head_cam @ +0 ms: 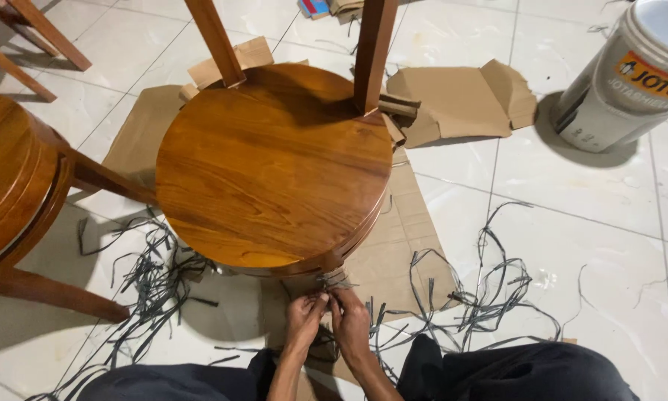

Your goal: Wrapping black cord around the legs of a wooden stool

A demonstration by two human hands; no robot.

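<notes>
- Person is sitting on the floor with the round wooden stool (273,163) standing right in front of their knees, polished seat facing up, so the lower edge and leg are sitting at hand height.
- Left hand (304,315) and right hand (351,319) are pressing together just under the seat rim, both pinching a dark thin strip (326,286) that looks wrapped around the stool's leg there. Fingers are curled tight on it, not loose.
- Loads of dark cut strips (490,297) are lying scattered over the white tiles both sides, within easy reach.
- Flattened cardboard (401,252) is lying under the stool, probably saving the finish from the floor.
- A big paint bucket (631,74) is standing well apart at the top right, and another wooden chair (14,178) is sitting just beside on the left.
</notes>
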